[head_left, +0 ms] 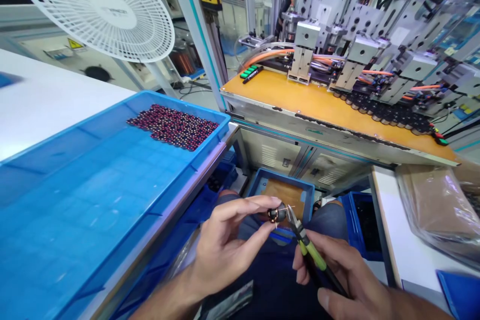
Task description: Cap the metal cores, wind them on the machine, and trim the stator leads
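Observation:
Between the thumb and fingertips of my left hand (pixel 232 240) is a small black ring-shaped coil (pixel 278 213) with copper wire around it. Thin wire ends stick out of the coil. My right hand (pixel 347 272) is wrapped round pliers (pixel 309 247) with green and black handles. The pliers' jaws point up and left, right beside the coil, at a wire end on its right side. Whether the jaws touch the wire is too small to tell.
On the left, a large blue tray (pixel 165 205) holds many small dark and red parts (pixel 176 125). A white fan (pixel 108 10) stands behind it. A blue bin (pixel 309 195) lies below my hands. Machinery stands on an orange bench (pixel 277 92); plastic-wrapped packages (pixel 438 205) are at right.

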The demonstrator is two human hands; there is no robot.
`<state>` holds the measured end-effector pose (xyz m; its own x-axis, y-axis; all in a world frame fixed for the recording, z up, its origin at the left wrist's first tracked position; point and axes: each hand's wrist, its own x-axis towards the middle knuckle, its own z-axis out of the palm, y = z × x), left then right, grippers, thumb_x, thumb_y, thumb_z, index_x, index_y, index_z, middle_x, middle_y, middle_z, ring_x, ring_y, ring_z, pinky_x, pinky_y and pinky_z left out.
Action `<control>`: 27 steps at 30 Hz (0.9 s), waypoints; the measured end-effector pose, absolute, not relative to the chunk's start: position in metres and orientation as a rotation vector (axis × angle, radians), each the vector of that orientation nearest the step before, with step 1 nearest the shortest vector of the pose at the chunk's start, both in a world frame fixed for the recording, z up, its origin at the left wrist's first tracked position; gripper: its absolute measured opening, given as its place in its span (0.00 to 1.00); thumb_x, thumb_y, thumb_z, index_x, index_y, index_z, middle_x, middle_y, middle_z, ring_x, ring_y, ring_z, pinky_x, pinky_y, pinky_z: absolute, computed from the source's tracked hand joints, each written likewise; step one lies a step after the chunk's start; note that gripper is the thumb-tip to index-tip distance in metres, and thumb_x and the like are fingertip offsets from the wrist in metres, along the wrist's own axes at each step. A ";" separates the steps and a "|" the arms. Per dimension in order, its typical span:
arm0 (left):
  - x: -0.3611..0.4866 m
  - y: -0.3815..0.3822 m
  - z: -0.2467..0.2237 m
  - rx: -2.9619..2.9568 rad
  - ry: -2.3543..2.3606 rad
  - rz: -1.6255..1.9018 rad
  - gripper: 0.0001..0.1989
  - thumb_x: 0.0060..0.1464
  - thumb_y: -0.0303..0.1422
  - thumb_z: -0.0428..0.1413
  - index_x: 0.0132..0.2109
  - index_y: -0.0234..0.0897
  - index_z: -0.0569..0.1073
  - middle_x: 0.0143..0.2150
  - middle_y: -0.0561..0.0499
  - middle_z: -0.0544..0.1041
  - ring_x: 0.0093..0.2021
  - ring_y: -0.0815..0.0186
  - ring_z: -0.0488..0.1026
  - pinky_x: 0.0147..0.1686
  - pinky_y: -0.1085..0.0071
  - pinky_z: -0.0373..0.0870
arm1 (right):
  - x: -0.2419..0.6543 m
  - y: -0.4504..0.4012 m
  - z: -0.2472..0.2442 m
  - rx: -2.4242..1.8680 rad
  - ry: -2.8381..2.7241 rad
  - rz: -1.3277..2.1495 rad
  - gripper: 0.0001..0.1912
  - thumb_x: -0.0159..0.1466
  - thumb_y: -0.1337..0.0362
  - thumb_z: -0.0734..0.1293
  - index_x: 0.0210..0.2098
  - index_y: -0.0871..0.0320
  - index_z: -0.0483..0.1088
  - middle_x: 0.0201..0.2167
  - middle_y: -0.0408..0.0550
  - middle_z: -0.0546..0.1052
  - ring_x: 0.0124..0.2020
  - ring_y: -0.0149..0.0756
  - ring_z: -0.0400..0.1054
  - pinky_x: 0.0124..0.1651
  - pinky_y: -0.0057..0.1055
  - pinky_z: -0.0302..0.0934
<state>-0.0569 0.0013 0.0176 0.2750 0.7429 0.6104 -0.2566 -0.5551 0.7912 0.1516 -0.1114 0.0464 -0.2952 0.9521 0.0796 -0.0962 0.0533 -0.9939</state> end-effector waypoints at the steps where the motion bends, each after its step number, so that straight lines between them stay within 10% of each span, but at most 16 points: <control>1: -0.057 0.001 0.018 1.667 0.462 1.431 0.31 0.48 0.11 0.61 0.55 0.43 0.66 0.48 0.46 0.83 0.46 0.59 0.82 0.47 0.63 0.82 | 0.151 -0.111 0.047 -0.933 -1.379 1.429 0.30 0.69 0.62 0.66 0.68 0.41 0.56 0.48 0.54 0.73 0.44 0.38 0.72 0.49 0.45 0.69; 27: -0.059 0.001 0.021 1.682 0.521 1.446 0.32 0.48 0.13 0.62 0.57 0.43 0.68 0.47 0.46 0.83 0.46 0.60 0.82 0.47 0.65 0.82 | 0.147 -0.107 0.047 -1.067 -1.373 1.485 0.29 0.68 0.58 0.66 0.67 0.49 0.59 0.40 0.52 0.72 0.34 0.31 0.68 0.40 0.36 0.67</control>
<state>-0.0589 0.0011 0.0207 0.2490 0.7608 0.5993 -0.2041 -0.5637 0.8004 0.1465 -0.1068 0.0466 -0.2956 0.9541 -0.0488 -0.0260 -0.0591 -0.9979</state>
